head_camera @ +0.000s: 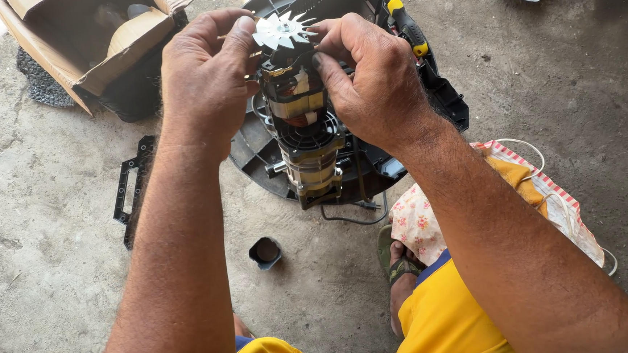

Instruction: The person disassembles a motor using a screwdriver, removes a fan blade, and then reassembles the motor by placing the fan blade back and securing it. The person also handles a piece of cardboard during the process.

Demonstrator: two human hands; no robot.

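Note:
An electric motor assembly (304, 137) with copper windings and a black frame is held upright in front of me, above a black round appliance housing (258, 154) on the floor. A small white cooling fan (283, 31) tops the motor shaft. My left hand (202, 74) grips the upper left side of the motor, thumb and fingers by the fan. From the right, my right hand (373, 78) grips the upper part of the motor, its fingers pressing near the windings.
An open cardboard box (95, 44) sits at the upper left. A black bracket (129, 188) lies on the concrete floor, a small dark cap (265, 252) below the housing. A yellow-handled screwdriver (408, 27) rests on the housing. Patterned cloth bags (547, 191) lie by my right leg.

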